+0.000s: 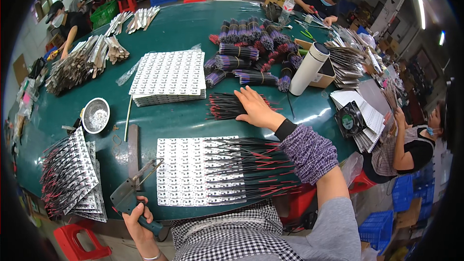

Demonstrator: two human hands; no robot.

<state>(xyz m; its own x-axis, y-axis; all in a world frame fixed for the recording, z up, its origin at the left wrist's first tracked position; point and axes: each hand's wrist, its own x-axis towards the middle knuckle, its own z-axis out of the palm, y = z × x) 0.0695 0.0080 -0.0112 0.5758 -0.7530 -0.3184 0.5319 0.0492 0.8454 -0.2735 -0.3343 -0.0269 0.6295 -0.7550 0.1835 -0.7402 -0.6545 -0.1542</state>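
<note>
Gingham apron [232, 236], softly creased, sits just below the stiff white circuit-board sheet [181, 171], whose right part bears thin black-and-red wires [261, 166]. At the sheet's lower left, the left hand [137, 222] is wrapped around the handle of a teal-and-grey soldering gun [125, 195]. Beyond the sheet, the right hand [257, 108] rests, fingers spread apart, on a bristly wire bundle [223, 106]. Left of the sheet, a round metal bowl [92, 108] contains small whitish bits [99, 119]; beyond the sheet, rightward, stands a smooth cylindrical flask [308, 71].

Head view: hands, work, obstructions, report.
Left hand gripping soldering gun. Right hand on wire pile. White sheet, wires over right part only. Grey bar beyond gun.
</note>
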